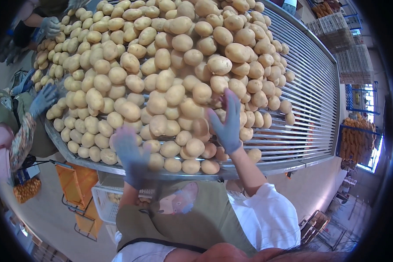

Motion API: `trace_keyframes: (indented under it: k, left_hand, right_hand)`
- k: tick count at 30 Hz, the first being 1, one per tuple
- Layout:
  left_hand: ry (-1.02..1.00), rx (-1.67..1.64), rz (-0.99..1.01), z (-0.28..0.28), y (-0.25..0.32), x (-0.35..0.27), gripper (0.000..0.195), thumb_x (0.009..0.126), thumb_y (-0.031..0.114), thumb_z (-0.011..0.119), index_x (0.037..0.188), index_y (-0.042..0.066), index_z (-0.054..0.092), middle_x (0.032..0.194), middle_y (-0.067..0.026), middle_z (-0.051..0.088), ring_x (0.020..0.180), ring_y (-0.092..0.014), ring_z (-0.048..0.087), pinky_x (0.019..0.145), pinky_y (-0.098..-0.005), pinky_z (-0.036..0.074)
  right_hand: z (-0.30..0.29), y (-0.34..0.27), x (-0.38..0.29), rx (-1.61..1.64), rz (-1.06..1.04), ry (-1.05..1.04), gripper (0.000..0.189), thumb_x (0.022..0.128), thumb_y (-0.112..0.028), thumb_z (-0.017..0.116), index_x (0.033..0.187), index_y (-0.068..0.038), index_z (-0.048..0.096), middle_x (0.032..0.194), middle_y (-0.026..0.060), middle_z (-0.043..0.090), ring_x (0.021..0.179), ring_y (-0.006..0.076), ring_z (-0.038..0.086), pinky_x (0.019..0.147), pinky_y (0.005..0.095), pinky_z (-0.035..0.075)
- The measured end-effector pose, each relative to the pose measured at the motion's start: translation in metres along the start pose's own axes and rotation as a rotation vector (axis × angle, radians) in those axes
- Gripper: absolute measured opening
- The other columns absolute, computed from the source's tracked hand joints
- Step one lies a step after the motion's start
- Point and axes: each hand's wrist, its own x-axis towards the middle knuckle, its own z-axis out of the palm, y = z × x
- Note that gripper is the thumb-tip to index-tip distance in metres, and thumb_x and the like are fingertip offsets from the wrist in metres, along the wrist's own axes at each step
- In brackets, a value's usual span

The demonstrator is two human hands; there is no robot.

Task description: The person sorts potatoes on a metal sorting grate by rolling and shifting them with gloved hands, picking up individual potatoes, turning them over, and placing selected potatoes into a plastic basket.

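Note:
A broad heap of pale yellow potatoes (pixel 157 104) covers much of a metal roller table (pixel 308 85) in front of me. Both my hands wear grey-blue coated gloves. My left hand (pixel 132 154) is blurred above the potatoes at the near edge, thumb apart from the fingers and no potato seen in it. My right hand (pixel 227 122) reaches over the right part of the heap, thumb and fingers spread around a gap, with potatoes beneath and beside it. Whether its fingertips touch them is hard to tell.
On the left, a co-worker's gloved hand (pixel 46 98) is by the heap; another person's gloved hand (pixel 50 27) is farther back. The table's metal rim (pixel 271 170) runs before me. Below stand a white plastic crate (pixel 106 204) and orange bags on frames (pixel 77 183).

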Motion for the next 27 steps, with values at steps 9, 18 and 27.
trace_keyframes:
  k: [9, 18, 27]
  left_hand:
    - [-0.037, -0.114, -0.047, 0.013, 0.009, 0.005, 0.078, 0.09, 0.028, 0.07, 0.156, -0.002, 0.04, 0.16, -0.0254, 0.039, 0.152, -0.045, 0.03, 0.126, -0.058, 0.019]
    - [0.073, -0.073, -0.183, -0.006, -0.032, -0.013, 0.072, 0.088, 0.02, 0.07, 0.15, -0.004, 0.043, 0.155, -0.0274, 0.042, 0.147, -0.047, 0.035, 0.124, -0.0575, 0.022]
    - [0.097, -0.154, -0.183, 0.01, -0.027, -0.016, 0.075, 0.091, 0.035, 0.071, 0.151, -0.001, 0.046, 0.158, -0.0282, 0.039, 0.148, -0.048, 0.034, 0.122, -0.0624, 0.023]
  right_hand:
    - [0.092, -0.045, 0.057, -0.105, -0.222, -0.058, 0.049, 0.084, -0.013, 0.069, 0.132, -0.013, 0.061, 0.139, 0.0082, 0.058, 0.115, 0.0346, 0.052, 0.1, 0.0476, 0.045]
    - [0.093, -0.091, 0.061, 0.513, -0.328, -0.12, 0.044, 0.091, -0.015, 0.065, 0.134, -0.01, 0.062, 0.135, 0.0122, 0.061, 0.121, 0.0368, 0.055, 0.111, 0.0501, 0.041]
    - [0.058, -0.011, 0.119, -0.058, -0.132, -0.242, 0.055, 0.095, -0.033, 0.068, 0.142, -0.006, 0.057, 0.133, 0.0202, 0.063, 0.118, 0.039, 0.06, 0.104, 0.0473, 0.047]
